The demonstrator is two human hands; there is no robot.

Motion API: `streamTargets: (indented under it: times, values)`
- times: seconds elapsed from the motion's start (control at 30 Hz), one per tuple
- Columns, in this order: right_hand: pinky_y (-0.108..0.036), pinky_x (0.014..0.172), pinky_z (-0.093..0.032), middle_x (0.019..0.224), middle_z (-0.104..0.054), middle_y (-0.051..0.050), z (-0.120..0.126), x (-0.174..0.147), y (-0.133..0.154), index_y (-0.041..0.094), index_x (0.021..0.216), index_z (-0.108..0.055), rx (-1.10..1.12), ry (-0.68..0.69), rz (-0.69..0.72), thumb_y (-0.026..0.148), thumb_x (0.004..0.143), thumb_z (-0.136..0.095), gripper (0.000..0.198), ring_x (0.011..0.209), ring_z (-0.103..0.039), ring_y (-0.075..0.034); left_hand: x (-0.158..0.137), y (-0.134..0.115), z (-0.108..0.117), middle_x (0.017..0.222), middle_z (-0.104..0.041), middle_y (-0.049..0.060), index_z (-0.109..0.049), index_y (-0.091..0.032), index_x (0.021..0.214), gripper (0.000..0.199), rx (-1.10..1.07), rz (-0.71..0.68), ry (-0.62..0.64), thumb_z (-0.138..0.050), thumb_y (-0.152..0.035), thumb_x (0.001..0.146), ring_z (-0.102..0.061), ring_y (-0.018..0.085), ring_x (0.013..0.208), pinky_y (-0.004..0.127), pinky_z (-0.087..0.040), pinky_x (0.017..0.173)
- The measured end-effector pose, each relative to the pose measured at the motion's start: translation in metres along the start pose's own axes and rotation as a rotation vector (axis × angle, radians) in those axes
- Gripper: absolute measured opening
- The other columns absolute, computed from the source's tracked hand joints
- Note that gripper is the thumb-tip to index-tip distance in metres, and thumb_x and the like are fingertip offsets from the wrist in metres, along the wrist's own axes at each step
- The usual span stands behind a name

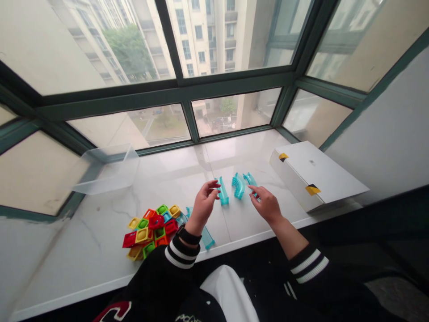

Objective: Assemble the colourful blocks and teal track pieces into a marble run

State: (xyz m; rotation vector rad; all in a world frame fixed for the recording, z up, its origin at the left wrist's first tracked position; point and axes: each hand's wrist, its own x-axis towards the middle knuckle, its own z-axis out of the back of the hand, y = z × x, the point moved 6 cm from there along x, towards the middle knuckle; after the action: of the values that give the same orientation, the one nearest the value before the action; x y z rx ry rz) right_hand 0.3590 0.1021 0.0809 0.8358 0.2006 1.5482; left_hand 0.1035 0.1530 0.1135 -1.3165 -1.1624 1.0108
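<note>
My left hand [203, 203] is open beside a straight translucent teal track piece [223, 193], its fingertips overlapping the piece's left edge in view; I cannot tell if they touch it. Just right of that piece lies a curved, ribbed teal stack of track pieces [238, 185]. My right hand [267, 205] has its index finger stretched out and its fingers apart, close to another teal piece [248, 178] that it partly covers. Below my left wrist, one more straight teal piece [208, 238] lies near the sill's front edge, partly hidden by my arm.
A heap of red, yellow, green and orange plastic blocks [142, 235] lies left of my left arm. Behind it stands a clear plastic bin [103, 179]. To the right is a white box [321, 172] with yellow-and-black tabs. Windows border the white marble-patterned sill [90, 237].
</note>
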Motion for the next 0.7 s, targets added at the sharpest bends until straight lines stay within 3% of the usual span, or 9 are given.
streamTargets:
  times: [0.2, 0.4, 0.5, 0.7]
  values:
    - [-0.037, 0.078, -0.054, 0.092, -0.073, -0.006, 0.003, -0.026, 0.01, 0.029, 0.125, -0.075, 0.116, -0.023, 0.077, 0.027, 0.101, -0.054, 0.032, 0.072, -0.064, -0.022, -0.03, -0.037, 0.081, 0.098, -0.071, 0.005, -0.071, -0.02, 0.118, 0.03, 0.109, -0.085, -0.196, -0.065, -0.038, 0.095, -0.067, 0.017, 0.086, 0.029, -0.056, 0.074]
    - [-0.033, 0.073, -0.054, 0.09, -0.071, -0.005, -0.031, -0.055, 0.015, 0.025, 0.123, -0.074, 0.177, 0.076, 0.144, 0.024, 0.102, -0.053, 0.03, 0.071, -0.064, -0.019, -0.077, -0.015, 0.142, 0.101, -0.073, 0.006, -0.07, -0.02, 0.12, 0.034, 0.313, -0.016, -0.264, -0.064, -0.044, 0.097, -0.07, 0.02, 0.092, 0.031, -0.059, 0.08]
    - [-0.032, 0.074, -0.055, 0.093, -0.072, -0.004, -0.055, -0.069, 0.018, 0.024, 0.122, -0.073, 0.206, 0.206, 0.139, 0.022, 0.102, -0.053, 0.029, 0.07, -0.064, -0.017, -0.102, 0.006, 0.155, 0.106, -0.075, 0.008, -0.07, -0.019, 0.121, 0.039, 0.359, 0.038, -0.255, -0.065, -0.048, 0.096, -0.073, 0.023, 0.098, 0.035, -0.061, 0.082]
    - [-0.033, 0.078, -0.057, 0.1, -0.073, -0.005, -0.097, -0.091, 0.033, 0.026, 0.121, -0.074, 0.26, 0.446, 0.101, 0.022, 0.1, -0.054, 0.03, 0.076, -0.067, -0.018, -0.137, 0.033, 0.156, 0.113, -0.076, 0.01, -0.071, -0.021, 0.118, 0.033, 0.443, 0.037, -0.184, -0.061, -0.044, 0.097, -0.074, 0.026, 0.104, 0.045, -0.06, 0.098]
